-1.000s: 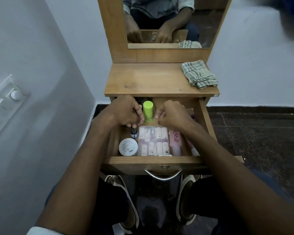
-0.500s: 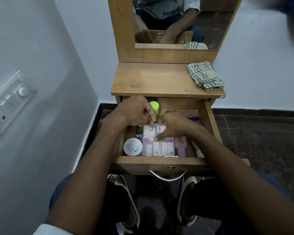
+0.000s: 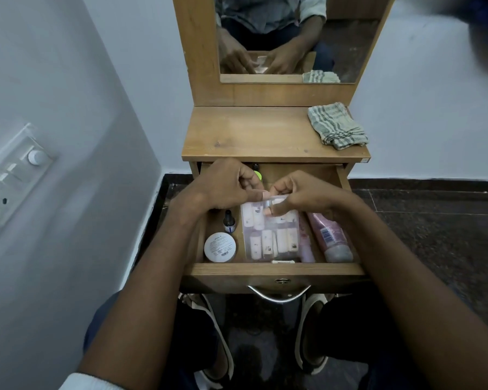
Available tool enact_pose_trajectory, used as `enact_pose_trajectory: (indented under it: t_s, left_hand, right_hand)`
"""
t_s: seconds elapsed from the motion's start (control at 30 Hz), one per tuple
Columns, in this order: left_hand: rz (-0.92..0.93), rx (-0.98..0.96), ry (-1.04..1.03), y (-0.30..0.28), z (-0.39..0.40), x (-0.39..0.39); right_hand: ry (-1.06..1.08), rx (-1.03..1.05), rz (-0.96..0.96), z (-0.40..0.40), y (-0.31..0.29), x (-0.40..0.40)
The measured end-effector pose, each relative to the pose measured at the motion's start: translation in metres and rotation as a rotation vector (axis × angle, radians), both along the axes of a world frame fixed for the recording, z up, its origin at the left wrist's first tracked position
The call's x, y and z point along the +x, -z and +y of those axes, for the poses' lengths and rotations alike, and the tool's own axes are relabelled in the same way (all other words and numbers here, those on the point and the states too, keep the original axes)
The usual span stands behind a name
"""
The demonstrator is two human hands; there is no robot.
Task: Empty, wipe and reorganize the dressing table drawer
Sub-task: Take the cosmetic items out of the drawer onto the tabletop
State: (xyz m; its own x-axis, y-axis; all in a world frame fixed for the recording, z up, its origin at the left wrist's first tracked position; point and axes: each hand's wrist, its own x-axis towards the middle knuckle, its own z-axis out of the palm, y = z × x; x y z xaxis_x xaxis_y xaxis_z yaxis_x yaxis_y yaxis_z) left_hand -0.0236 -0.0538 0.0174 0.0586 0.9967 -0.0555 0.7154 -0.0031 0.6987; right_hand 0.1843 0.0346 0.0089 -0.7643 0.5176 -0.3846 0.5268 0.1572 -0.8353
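The wooden drawer (image 3: 276,270) is pulled open under the smooth wooden counter (image 3: 254,133). A clear plastic box (image 3: 271,235) full of small white tubes is seen in the middle of the drawer. Its far edge is pinched by the left hand (image 3: 223,187) and the right hand (image 3: 302,195), fingers curled on it. A round white jar (image 3: 219,247) and a small dark dropper bottle (image 3: 228,220) lie left of the box. A pink tube (image 3: 328,237) lies right. A soft striped cloth (image 3: 335,126) is folded on the counter.
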Motion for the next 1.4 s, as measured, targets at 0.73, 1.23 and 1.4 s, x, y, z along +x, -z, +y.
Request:
enact_pose_trajectory:
  t_s: [0.73, 1.23, 1.4]
  left_hand:
    - [-0.167, 0.221, -0.437, -0.016, 0.05, 0.02]
    - [0.118, 0.295, -0.515, -0.012, 0.113, 0.021]
    - [0.096, 0.345, -0.566, -0.009, 0.115, 0.024]
  right_hand:
    - [0.907, -0.098, 0.639, 0.017, -0.026, -0.03]
    - [0.817, 0.593, 0.179, 0.047, -0.023, -0.049]
    - [0.838, 0.672, 0.123, 0.056, -0.02, -0.058]
